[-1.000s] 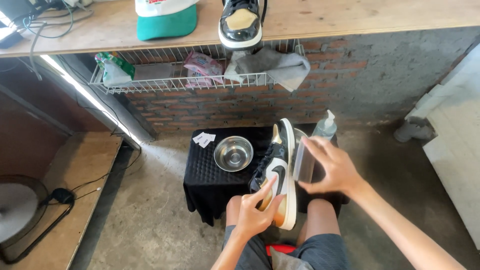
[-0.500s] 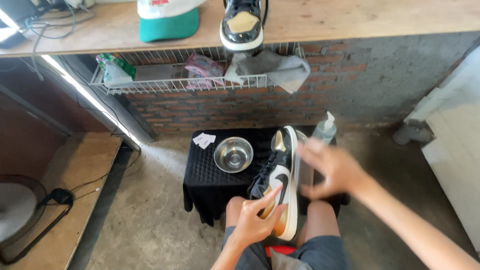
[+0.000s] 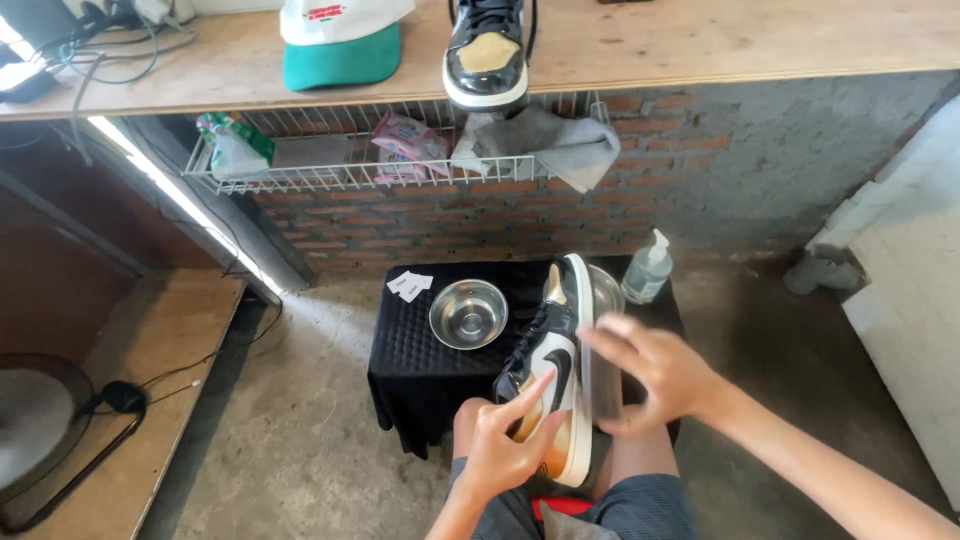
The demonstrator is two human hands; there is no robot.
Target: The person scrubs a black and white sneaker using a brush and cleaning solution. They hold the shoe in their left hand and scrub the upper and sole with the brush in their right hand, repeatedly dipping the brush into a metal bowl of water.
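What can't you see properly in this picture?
- Head view: what the right hand grips is motion-blurred; only a flat, greyish shape shows beside the sneaker.
- The sneaker's heel is hidden behind the left hand.
- A second bowl is mostly hidden behind the sneaker.
- The shoe on the shelf is cut off by the top edge.
- The pump bottle contents are too small to tell.

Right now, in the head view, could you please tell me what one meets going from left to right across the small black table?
White paper slips → steel bowl → sneaker held by the left hand → right hand → clear pump bottle.
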